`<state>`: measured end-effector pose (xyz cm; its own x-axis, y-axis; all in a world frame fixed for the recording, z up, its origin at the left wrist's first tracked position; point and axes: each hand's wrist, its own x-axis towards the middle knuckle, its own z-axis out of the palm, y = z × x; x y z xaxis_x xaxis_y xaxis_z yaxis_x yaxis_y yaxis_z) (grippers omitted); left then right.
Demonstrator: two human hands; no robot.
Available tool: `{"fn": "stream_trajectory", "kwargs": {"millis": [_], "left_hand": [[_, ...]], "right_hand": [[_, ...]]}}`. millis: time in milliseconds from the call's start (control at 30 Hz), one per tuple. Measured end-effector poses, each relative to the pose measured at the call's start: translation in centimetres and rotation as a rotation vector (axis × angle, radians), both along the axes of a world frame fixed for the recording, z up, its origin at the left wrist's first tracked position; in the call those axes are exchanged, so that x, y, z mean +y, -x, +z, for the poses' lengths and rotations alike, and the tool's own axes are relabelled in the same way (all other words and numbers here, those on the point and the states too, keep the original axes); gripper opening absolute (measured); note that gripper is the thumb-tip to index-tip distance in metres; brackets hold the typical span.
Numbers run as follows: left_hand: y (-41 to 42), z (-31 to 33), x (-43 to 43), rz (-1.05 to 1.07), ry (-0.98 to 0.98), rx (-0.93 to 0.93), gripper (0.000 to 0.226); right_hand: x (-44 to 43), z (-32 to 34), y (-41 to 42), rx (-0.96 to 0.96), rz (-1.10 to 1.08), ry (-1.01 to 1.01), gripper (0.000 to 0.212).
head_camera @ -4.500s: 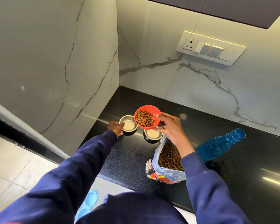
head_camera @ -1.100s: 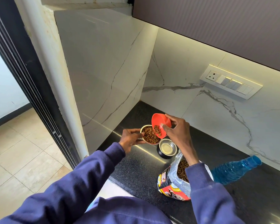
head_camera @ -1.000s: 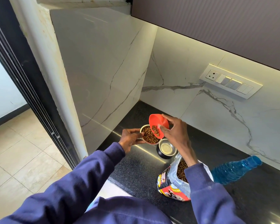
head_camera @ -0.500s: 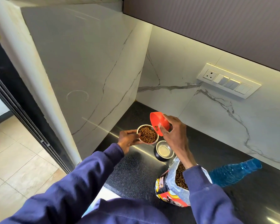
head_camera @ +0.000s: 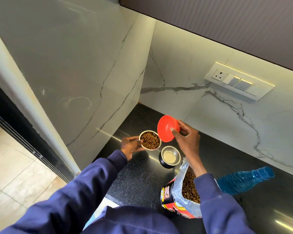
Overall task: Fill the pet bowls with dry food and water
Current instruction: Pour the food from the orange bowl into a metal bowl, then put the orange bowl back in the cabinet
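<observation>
My left hand [head_camera: 131, 147] holds a small steel pet bowl [head_camera: 149, 140] full of brown kibble, lifted above the black counter [head_camera: 139, 176]. My right hand [head_camera: 186, 137] grips a red plastic scoop bowl [head_camera: 166, 130], tipped on its side beside the steel bowl, with no kibble visible inside. A second steel pet bowl [head_camera: 170, 157] with a black base stands on the counter below, holding no kibble. The open bag of dry food [head_camera: 181, 198] stands under my right forearm. A blue water bottle [head_camera: 243, 180] lies to its right, partly behind my sleeve.
The counter sits in a corner of white marble walls. A switch panel [head_camera: 238, 81] is on the back wall. A dark cabinet hangs overhead. To the left, the counter ends at a pillar, a dark sliding frame and tiled floor [head_camera: 12, 168].
The kibble has gone from the red scoop into the steel bowl in my left hand. The scoop has since tipped further on its side and moved slightly away from that bowl.
</observation>
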<state>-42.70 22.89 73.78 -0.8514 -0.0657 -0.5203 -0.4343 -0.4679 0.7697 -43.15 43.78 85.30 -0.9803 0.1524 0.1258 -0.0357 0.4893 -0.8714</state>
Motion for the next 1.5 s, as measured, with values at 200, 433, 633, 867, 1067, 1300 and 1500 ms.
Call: {"fn": "stream_trajectory", "kwargs": {"millis": [200,433,633,867,1067,1300,1500], "left_hand": [[0.7,-2.2,-0.1,0.056,0.007,-0.105,0.036],[0.9,-4.2,0.6,0.067,0.081,-0.179,0.033],[0.4,-5.0,1.4,0.097,0.107,-0.182,0.036],[-1.7,-4.8,0.9,0.131,0.064,-0.151,0.060],[-4.9,-3.0,1.5,0.161,0.041,-0.147,0.053],[-9.5,1.3,4.4,-0.044,0.071,-0.049,0.033],[-12.7,4.2,8.3,-0.191,0.128,0.021,0.031]], "right_hand": [[2.2,0.3,-0.1,-0.142,-0.086,0.374,0.051],[4.5,0.3,-1.4,-0.208,-0.181,0.557,0.048],[6.1,0.1,-3.3,-0.244,-0.187,0.586,0.046],[8.0,0.1,-5.5,-0.261,-0.169,0.619,0.043],[10.5,0.4,-7.8,-0.261,-0.123,0.636,0.037],[13.4,0.5,-9.8,-0.267,-0.114,0.643,0.035],[15.6,0.1,-11.9,-0.280,-0.114,0.625,0.037]]}}
